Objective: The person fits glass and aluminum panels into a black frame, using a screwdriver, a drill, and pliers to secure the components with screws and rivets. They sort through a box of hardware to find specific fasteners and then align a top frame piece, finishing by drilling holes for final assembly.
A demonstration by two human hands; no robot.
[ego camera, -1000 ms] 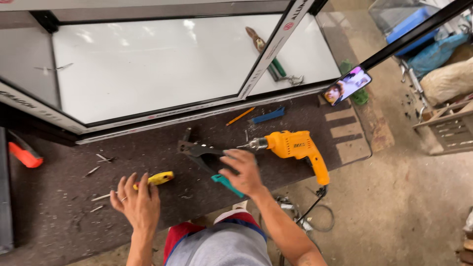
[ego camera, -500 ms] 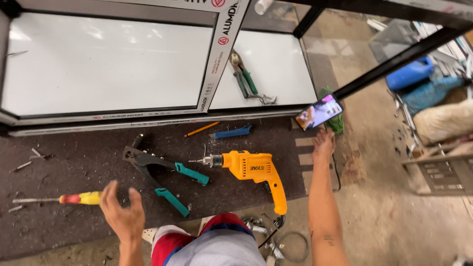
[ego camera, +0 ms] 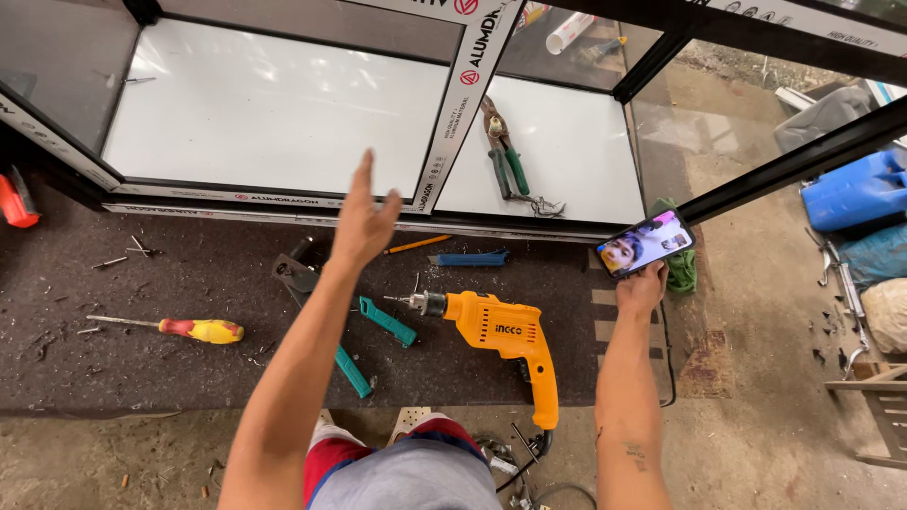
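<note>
Left hand (ego camera: pixel 364 222) has risen off the mat since the earlier frame, now raised open, fingers straight, holding nothing, above the teal-handled pliers (ego camera: pixel 345 321). Right hand (ego camera: pixel 642 283) now grips the phone (ego camera: pixel 647 243), screen lit, at the mat's right edge beside a green rag (ego camera: pixel 682 267). Orange drill (ego camera: pixel 496 331) lies on the dark mat (ego camera: pixel 142 349) between the arms. Blue marker (ego camera: pixel 470 258), pencil (ego camera: pixel 416 245) behind it. Red-yellow screwdriver (ego camera: pixel 184 328) far left. Green snips (ego camera: pixel 504 156) on the white panel (ego camera: pixel 265 104).
</note>
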